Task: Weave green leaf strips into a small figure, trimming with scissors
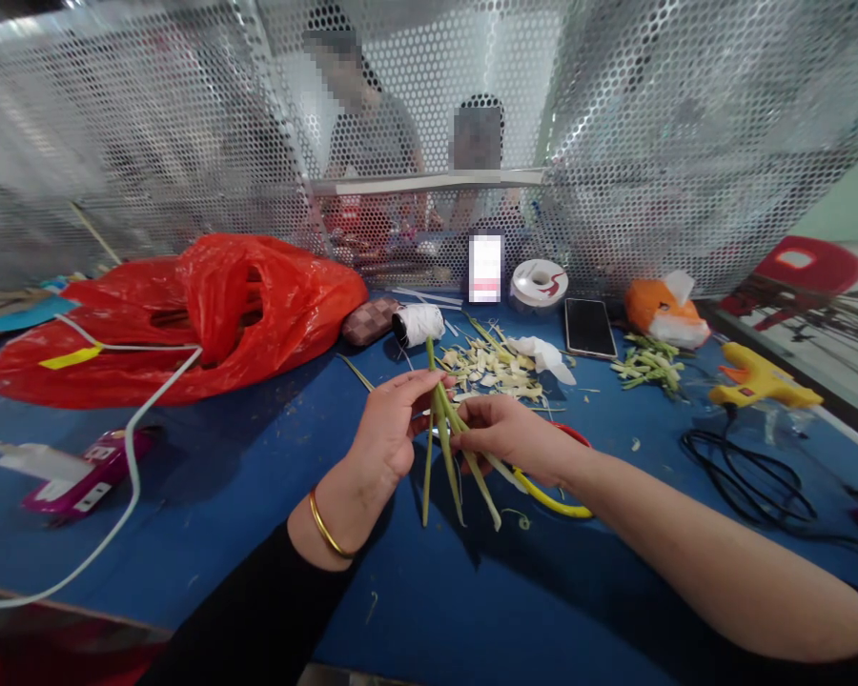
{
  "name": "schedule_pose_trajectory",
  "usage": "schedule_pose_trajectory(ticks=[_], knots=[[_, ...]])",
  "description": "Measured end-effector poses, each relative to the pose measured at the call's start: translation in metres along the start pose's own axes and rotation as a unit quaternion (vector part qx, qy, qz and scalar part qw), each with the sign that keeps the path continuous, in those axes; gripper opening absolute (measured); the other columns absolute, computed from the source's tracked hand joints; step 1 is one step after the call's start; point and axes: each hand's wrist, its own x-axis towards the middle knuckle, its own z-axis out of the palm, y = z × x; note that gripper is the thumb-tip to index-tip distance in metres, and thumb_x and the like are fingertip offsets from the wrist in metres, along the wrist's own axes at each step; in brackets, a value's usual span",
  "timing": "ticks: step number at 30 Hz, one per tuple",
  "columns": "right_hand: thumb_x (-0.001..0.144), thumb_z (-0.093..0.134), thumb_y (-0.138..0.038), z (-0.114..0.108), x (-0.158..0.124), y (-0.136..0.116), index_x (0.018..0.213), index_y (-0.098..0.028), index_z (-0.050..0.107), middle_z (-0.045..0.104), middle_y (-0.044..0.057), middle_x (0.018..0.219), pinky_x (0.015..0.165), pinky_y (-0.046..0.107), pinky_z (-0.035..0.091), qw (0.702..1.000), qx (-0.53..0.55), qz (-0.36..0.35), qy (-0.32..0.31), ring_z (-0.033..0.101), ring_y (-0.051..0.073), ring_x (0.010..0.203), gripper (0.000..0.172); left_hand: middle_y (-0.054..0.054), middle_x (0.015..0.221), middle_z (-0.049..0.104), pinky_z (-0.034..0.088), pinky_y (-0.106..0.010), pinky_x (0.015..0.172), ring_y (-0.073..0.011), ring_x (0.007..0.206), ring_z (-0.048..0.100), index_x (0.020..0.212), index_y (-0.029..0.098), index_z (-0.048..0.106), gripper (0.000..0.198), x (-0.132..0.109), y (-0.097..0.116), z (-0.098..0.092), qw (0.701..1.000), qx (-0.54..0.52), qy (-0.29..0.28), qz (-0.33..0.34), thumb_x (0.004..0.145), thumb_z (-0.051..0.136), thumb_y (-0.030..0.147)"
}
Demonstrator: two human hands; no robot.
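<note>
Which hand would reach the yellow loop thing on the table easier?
Probably the right hand: the yellow-handled tool lies just under its wrist, while the left hand is on the far side of the green strips both hands pinch.

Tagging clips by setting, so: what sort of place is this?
Likely a craft workbench: left hand and right hand hold leaf strips over a table, beside leaf scraps and a glue gun.

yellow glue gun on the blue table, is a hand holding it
No, the yellow glue gun lies on the blue table; the left hand and right hand hold thin green leaf strips.
</note>
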Motion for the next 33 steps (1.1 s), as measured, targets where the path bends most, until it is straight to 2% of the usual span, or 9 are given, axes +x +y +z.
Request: schedule_pose_trajectory(ticks=[5,13,16,19,22,24,26,33], knots=[[0.076,0.061,-0.006,-0.002,0.001,0.002,0.071,-0.018,0.052,0.06,-0.004,0.058,0.044,0.018,0.048,0.999,-0.044,-0.016,0.02,0.065,0.011,0.052,0.016,-0.007,0.075,0.072,0.049,-0.023,0.057,-0.0146,0.065,0.064,0.074,0.013,0.073,0.014,0.001,0.0,-0.001,1.0,-0.024,0.002,-0.012,0.064,0.075,0.023],[0.075,0.061,-0.008,-0.002,0.001,0.0,0.072,-0.018,0.054,0.061,-0.003,0.06,0.046,0.02,0.048,0.999,-0.039,-0.01,-0.005,0.064,0.011,0.052,0.012,-0.007,0.072,0.072,0.049,-0.024,0.062,-0.0138,0.063,0.065,0.071,0.012,0.074,0.014,0.001,-0.002,0.0,0.999,-0.033,-0.01,-0.012,0.063,0.077,0.023],[0.072,0.065,-0.013,-0.007,-0.001,-0.003,0.071,-0.018,0.058,0.061,-0.002,0.06,0.052,0.023,0.048,0.998,-0.058,-0.03,-0.025,0.061,0.012,0.055,0.009,-0.005,0.069,0.071,0.049,-0.023,0.063,-0.0126,0.062,0.064,0.07,0.013,0.073,0.015,0.0,-0.003,0.002,1.0,-0.023,-0.008,0.003,0.061,0.079,0.024],[0.072,0.069,-0.02,-0.015,-0.004,-0.008,0.071,-0.019,0.064,0.065,0.0,0.068,0.063,0.028,0.048,0.991,-0.097,-0.083,-0.038,0.06,0.014,0.065,0.005,-0.005,0.07,0.072,0.049,-0.024,0.064,-0.0124,0.062,0.064,0.069,0.014,0.072,0.014,-0.002,-0.004,0.005,1.0,-0.02,-0.003,0.011,0.061,0.079,0.023],[0.074,0.07,-0.029,-0.021,-0.005,-0.013,0.073,-0.021,0.069,0.068,0.002,0.075,0.068,0.03,0.047,0.99,-0.087,-0.111,0.026,0.06,0.016,0.072,0.008,-0.005,0.07,0.072,0.049,-0.025,0.061,-0.0126,0.06,0.064,0.068,0.015,0.072,0.013,-0.005,-0.005,0.007,1.0,-0.014,-0.001,0.001,0.061,0.079,0.022],[0.075,0.069,-0.031,-0.023,-0.004,-0.015,0.073,-0.021,0.07,0.068,0.003,0.074,0.066,0.03,0.046,0.986,-0.059,-0.123,0.095,0.058,0.015,0.068,0.011,-0.005,0.07,0.072,0.049,-0.025,0.061,-0.0128,0.06,0.065,0.069,0.016,0.072,0.013,-0.006,-0.006,0.008,1.0,-0.01,-0.008,-0.011,0.061,0.08,0.022],[0.074,0.069,-0.031,-0.023,-0.003,-0.016,0.073,-0.021,0.071,0.068,0.003,0.072,0.063,0.029,0.044,0.98,-0.029,-0.142,0.136,0.054,0.013,0.063,0.011,-0.005,0.07,0.073,0.049,-0.024,0.062,-0.0138,0.062,0.066,0.069,0.016,0.072,0.014,-0.008,-0.008,0.01,1.0,-0.007,-0.017,-0.023,0.061,0.08,0.023],[0.068,0.074,-0.029,-0.02,-0.004,-0.018,0.069,-0.018,0.069,0.057,-0.003,0.058,0.057,0.028,0.04,0.975,0.043,-0.156,0.153,0.047,0.009,0.054,0.012,-0.004,0.066,0.071,0.048,-0.023,0.057,-0.0146,0.06,0.067,0.069,0.015,0.072,0.015,-0.014,-0.014,0.014,0.998,0.024,-0.051,-0.021,0.062,0.08,0.025]])
